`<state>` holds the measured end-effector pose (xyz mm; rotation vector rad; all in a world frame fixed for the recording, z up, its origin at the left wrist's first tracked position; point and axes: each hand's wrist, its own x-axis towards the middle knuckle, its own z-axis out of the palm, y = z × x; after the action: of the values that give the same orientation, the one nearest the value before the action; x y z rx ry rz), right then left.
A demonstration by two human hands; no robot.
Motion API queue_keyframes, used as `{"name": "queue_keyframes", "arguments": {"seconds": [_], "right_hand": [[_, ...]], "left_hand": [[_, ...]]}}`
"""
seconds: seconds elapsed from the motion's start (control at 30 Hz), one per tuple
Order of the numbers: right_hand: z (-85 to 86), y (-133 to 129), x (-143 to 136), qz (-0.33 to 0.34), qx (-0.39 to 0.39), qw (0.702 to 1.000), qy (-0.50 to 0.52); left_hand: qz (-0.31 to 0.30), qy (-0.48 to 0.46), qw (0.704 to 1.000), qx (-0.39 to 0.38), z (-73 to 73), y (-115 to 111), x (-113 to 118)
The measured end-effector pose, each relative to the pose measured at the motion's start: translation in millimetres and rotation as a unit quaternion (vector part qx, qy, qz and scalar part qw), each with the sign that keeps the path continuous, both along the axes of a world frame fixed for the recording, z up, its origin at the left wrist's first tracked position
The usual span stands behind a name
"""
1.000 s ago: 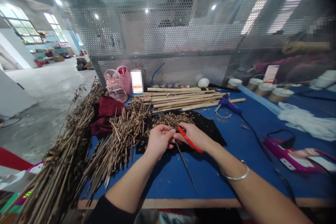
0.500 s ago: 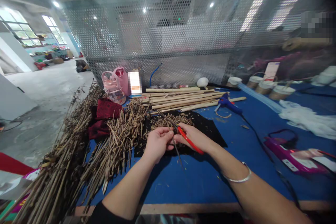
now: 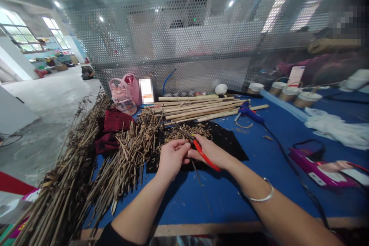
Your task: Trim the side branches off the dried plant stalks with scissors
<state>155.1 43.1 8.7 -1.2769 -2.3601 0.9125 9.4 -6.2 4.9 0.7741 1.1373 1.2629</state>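
My left hand (image 3: 174, 157) is closed in a pinch around a thin dried stem (image 3: 198, 177), whose lower part slants down towards the table's front. Beside it, my right hand (image 3: 209, 152) is closed around red-handled scissors (image 3: 206, 157), with the blades pointing up and left. The fingertips of both hands nearly meet at the stem. Behind them, dried leaf bits (image 3: 175, 132) lie heaped on a black cloth (image 3: 230, 144). A bundle of cut dried stems (image 3: 123, 161) lies left of my left hand.
Longer dried stalks (image 3: 57, 196) fill the left edge near a dark red cloth (image 3: 115, 121). Pale sticks (image 3: 207, 108) and a blue glue gun (image 3: 249, 113) lie at the back. A purple power strip (image 3: 317, 169) sits right, its cable crossing the blue table (image 3: 181, 207). A perforated metal screen (image 3: 138, 42) stands behind.
The whole view has shifted slightly. Both hands keep nearly the same pose, with the stem still in the left and the scissors in the right.
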Motion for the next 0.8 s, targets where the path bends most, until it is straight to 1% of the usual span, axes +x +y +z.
{"name": "queue_keyframes", "arguments": {"seconds": [0.1,0.2,0.33,0.43,0.57,0.67,0.8], "right_hand": [[-1.2,-0.3,0.2,0.003,-0.007,1.000,0.013],[-2.1,0.4,2.3,0.027,-0.027,0.999,0.018],[-1.7,3.1,7.3,0.061,-0.039,0.997,0.033],[-0.4,5.0,9.1,0.070,-0.054,0.995,0.054],[0.8,6.1,6.7,0.043,-0.064,0.994,0.074],[1.2,6.7,3.8,0.018,-0.070,0.995,0.071],[1.4,8.3,2.3,0.005,-0.074,0.996,0.057]], "left_hand": [[0.012,0.004,1.000,-0.004,0.9,-0.2,1.4],[0.013,0.012,1.000,-0.006,0.7,-1.1,2.3],[-0.001,0.024,1.000,-0.013,0.9,-2.8,2.5],[-0.019,0.029,0.999,-0.011,2.5,-3.4,2.0],[-0.027,0.037,0.999,-0.010,4.7,-3.5,0.3],[-0.032,0.032,0.999,-0.008,4.8,-3.2,-1.2],[-0.030,0.017,0.999,-0.015,4.0,-1.8,-2.2]]}}
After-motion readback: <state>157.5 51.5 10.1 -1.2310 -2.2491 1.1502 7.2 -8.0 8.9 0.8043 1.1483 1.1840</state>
